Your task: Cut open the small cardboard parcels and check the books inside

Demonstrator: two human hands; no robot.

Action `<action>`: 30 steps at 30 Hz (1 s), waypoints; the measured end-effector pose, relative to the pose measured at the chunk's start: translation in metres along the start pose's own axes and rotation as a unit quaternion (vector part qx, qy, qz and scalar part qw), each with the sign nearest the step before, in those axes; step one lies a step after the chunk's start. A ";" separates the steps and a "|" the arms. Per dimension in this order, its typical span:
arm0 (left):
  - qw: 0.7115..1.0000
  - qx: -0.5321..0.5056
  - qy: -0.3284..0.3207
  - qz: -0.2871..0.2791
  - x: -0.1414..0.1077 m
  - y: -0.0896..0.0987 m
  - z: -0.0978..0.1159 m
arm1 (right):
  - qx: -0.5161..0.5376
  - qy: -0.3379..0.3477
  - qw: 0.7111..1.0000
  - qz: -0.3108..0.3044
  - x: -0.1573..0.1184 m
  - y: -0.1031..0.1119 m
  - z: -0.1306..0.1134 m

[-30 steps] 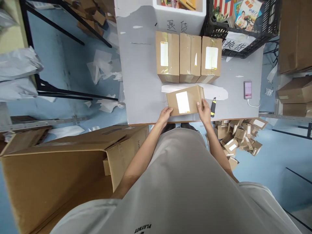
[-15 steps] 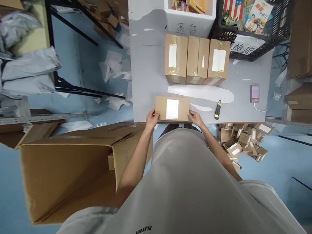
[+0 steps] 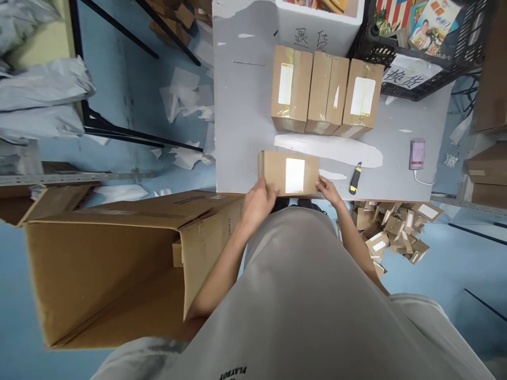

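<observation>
we have the box [image 3: 273,169] between our two hands, at the near edge of the counter [image 3: 241,126], its white label [image 3: 295,176] facing up. our left hand [image 3: 259,203] is clamped on the near left corner, and our right hand [image 3: 330,191] pinches the near right corner with its fingertips. the hands are apart, with the length of the box between them. we cannot tell whether the underside rests on the counter or is slightly raised.

the step in hand looks to us like handling and squaring up this one box. from this hold, a next move would call for an even grip at both ends if we lift or turn it; to free a hand, we would want the box well supported first, since it lies so near the edge.

the knife [image 3: 355,179] lies to the right of our right hand, apart from it, with the phone [image 3: 417,154] further right. beyond the box is a long white patch [image 3: 328,149], then three boxes [image 3: 328,89] side by side. behind them stand the white tub [image 3: 293,29] and the black crate [image 3: 374,50].
</observation>
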State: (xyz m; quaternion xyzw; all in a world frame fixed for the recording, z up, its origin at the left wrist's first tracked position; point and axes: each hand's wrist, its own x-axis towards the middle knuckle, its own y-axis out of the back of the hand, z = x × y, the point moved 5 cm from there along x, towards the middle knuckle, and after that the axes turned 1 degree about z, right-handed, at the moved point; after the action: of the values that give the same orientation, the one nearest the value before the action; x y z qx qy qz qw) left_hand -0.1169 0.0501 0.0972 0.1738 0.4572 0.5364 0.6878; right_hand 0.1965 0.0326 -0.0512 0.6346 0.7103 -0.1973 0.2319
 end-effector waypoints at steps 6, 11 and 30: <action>0.973 0.155 -0.125 -0.116 -0.043 0.002 0.115 | 0.070 -0.087 0.991 0.070 -0.007 0.036 0.030; 0.943 0.205 -0.197 -0.173 -0.045 -0.010 0.170 | 0.153 -0.102 0.978 0.100 -0.004 0.036 0.037; 0.982 0.151 -0.073 -0.090 0.006 0.019 0.055 | 0.119 -0.088 0.984 0.102 -0.008 0.009 0.006</action>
State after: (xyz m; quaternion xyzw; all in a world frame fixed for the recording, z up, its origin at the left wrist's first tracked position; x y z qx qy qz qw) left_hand -0.0830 0.0767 0.1373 0.2728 0.4954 0.3826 0.7306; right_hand 0.2070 0.0243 -0.0514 0.7072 0.5898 -0.3109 0.2353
